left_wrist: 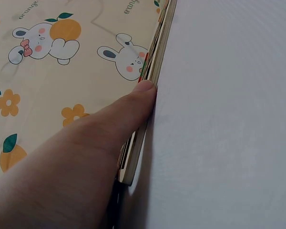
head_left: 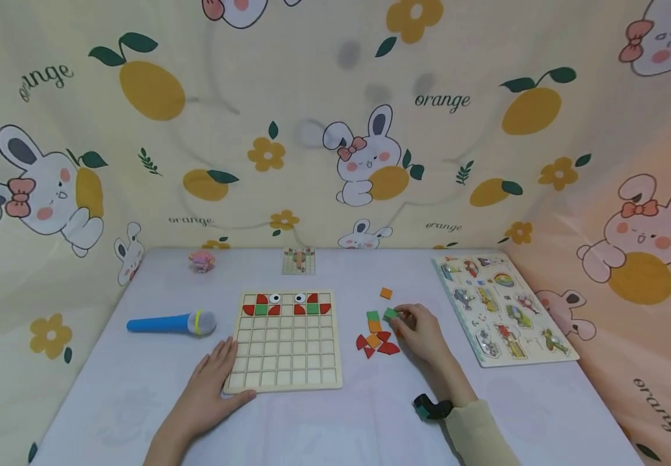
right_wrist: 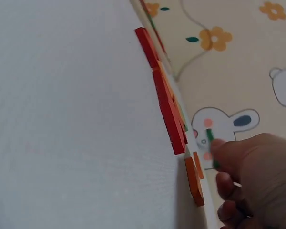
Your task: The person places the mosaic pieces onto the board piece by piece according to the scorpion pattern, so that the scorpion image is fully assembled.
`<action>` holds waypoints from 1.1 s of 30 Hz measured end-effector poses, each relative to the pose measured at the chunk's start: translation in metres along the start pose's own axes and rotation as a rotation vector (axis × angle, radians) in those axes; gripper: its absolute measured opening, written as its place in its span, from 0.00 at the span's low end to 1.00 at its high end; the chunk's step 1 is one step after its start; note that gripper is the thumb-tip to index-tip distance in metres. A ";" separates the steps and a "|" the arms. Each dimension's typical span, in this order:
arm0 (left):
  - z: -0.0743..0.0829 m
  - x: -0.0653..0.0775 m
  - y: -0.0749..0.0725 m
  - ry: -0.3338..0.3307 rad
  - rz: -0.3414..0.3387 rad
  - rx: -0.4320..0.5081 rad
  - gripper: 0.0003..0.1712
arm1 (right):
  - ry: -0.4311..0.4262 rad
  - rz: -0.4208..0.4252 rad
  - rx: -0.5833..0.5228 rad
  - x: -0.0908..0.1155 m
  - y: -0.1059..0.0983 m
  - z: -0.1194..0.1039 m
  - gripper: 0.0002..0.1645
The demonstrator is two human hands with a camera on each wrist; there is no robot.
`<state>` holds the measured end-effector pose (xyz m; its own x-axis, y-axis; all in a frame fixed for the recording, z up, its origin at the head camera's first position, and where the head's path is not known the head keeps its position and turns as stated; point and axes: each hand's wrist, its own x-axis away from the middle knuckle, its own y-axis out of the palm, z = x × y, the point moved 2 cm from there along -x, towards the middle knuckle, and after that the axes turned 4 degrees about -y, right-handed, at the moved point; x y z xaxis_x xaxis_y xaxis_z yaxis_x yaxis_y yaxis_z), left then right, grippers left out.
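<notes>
Green tile is pinched in the right grip, board's off to its left, left grip just spread against it.

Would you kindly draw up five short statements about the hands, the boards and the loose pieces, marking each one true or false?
1. The right hand pinches a green square tile. True.
2. The left hand grips the blue microphone. False: the left hand touches the grid board, and the blue microphone lies unheld.
3. The two eye pieces sit in the bottom row of the grid board. False: they sit in the top row.
4. The picture puzzle lies to the right of the grid board. True.
5. The loose red pieces lie to the left of the grid board. False: they lie to its right.
</notes>
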<state>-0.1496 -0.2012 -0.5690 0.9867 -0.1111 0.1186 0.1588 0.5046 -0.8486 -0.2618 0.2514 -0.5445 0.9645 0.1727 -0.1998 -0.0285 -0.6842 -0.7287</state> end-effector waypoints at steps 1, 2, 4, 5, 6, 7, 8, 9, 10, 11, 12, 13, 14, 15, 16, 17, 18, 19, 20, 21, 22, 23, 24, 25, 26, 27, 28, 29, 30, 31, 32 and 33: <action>0.000 0.001 0.001 -0.005 -0.005 0.002 0.69 | 0.008 0.004 -0.004 0.001 0.000 -0.004 0.16; 0.000 0.002 0.001 -0.010 -0.010 0.006 0.69 | 0.014 0.006 -0.010 0.001 0.000 -0.007 0.17; 0.000 0.003 0.002 -0.014 -0.018 0.009 0.69 | 0.027 0.007 -0.023 0.001 0.002 -0.014 0.18; 0.000 0.004 0.002 -0.015 -0.021 0.011 0.69 | 0.033 0.009 -0.030 0.000 0.003 -0.018 0.18; 0.000 0.004 0.002 -0.017 -0.024 0.013 0.69 | 0.037 0.012 -0.041 -0.001 0.005 -0.023 0.18; 0.000 0.005 0.002 -0.018 -0.026 0.016 0.69 | 0.034 0.016 -0.048 -0.002 0.008 -0.027 0.18; 0.000 0.005 0.002 -0.019 -0.027 0.015 0.69 | 0.020 0.019 -0.054 -0.004 0.010 -0.032 0.17; 0.000 0.005 0.002 -0.019 -0.027 0.010 0.69 | 0.004 0.023 -0.059 -0.006 0.013 -0.038 0.16; 0.000 0.004 0.002 -0.018 -0.023 0.006 0.69 | -0.015 0.027 -0.064 -0.008 0.017 -0.044 0.16; 0.001 0.004 0.001 -0.017 -0.018 0.003 0.69 | -0.036 0.034 -0.068 -0.011 0.020 -0.050 0.15; 0.001 0.003 0.001 -0.014 -0.013 0.002 0.69 | -0.061 0.037 -0.071 -0.012 0.024 -0.056 0.14; 0.001 0.002 0.001 -0.012 -0.009 0.000 0.69 | -0.086 0.039 -0.074 -0.014 0.028 -0.062 0.14; 0.001 0.002 0.001 -0.011 -0.005 -0.005 0.70 | -0.112 0.041 -0.075 -0.016 0.032 -0.069 0.13; 0.001 0.001 0.001 -0.010 -0.001 -0.009 0.70 | -0.128 0.039 -0.075 -0.017 0.037 -0.075 0.13; 0.001 0.001 0.001 -0.007 0.001 -0.010 0.70 | -0.145 0.036 -0.075 -0.019 0.042 -0.082 0.13; 0.000 0.001 0.001 -0.006 0.002 -0.011 0.70 | -0.156 0.028 -0.079 -0.020 0.048 -0.088 0.13; 0.000 0.001 0.001 -0.006 0.001 -0.013 0.70 | -0.164 0.018 -0.086 -0.022 0.053 -0.094 0.13; 0.000 0.001 0.001 -0.007 0.000 -0.015 0.70 | -0.168 0.006 -0.093 -0.023 0.059 -0.100 0.13; -0.001 0.001 0.001 -0.006 0.004 -0.016 0.70 | -0.174 -0.005 -0.098 -0.025 0.065 -0.105 0.14; -0.001 0.001 0.001 -0.006 0.005 -0.015 0.70 | -0.179 -0.016 -0.108 -0.027 0.071 -0.111 0.14; -0.001 0.001 0.001 -0.005 0.007 -0.014 0.69 | -0.188 -0.026 -0.119 -0.028 0.076 -0.116 0.14; -0.001 0.001 0.001 -0.005 0.009 -0.012 0.69 | -0.184 -0.038 -0.133 -0.030 0.082 -0.120 0.14; -0.001 0.001 0.001 -0.002 0.010 -0.011 0.69 | -0.188 -0.049 -0.146 -0.032 0.087 -0.124 0.14; -0.001 0.002 0.000 0.001 0.013 -0.007 0.69 | -0.196 -0.060 -0.158 -0.034 0.092 -0.128 0.14; -0.001 0.001 0.000 0.003 0.013 -0.004 0.69 | -0.205 -0.069 -0.169 -0.035 0.097 -0.132 0.14; -0.001 0.001 0.001 0.001 0.011 -0.002 0.69 | -0.214 -0.080 -0.182 -0.037 0.101 -0.135 0.14; -0.001 0.001 0.001 0.006 0.010 -0.003 0.69 | -0.220 -0.090 -0.188 -0.038 0.105 -0.138 0.14; 0.000 0.001 0.001 0.006 0.008 0.001 0.69 | -0.226 -0.099 -0.193 -0.040 0.109 -0.141 0.14; 0.000 0.001 0.001 0.008 0.006 0.002 0.68 | -0.239 -0.106 -0.195 -0.041 0.112 -0.144 0.14; 0.001 0.001 0.001 0.006 0.004 0.005 0.68 | -0.250 -0.113 -0.192 -0.042 0.115 -0.147 0.14; 0.000 0.000 0.001 0.005 0.000 0.005 0.68 | -0.256 -0.120 -0.192 -0.043 0.118 -0.149 0.14; 0.001 0.000 0.000 0.005 -0.001 0.006 0.68 | -0.262 -0.126 -0.189 -0.044 0.121 -0.152 0.15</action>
<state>-0.1492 -0.2002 -0.5687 0.9864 -0.1160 0.1166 0.1599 0.5096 -0.8455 -0.2683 0.0537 -0.5242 0.8564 0.4235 -0.2955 0.1595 -0.7611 -0.6288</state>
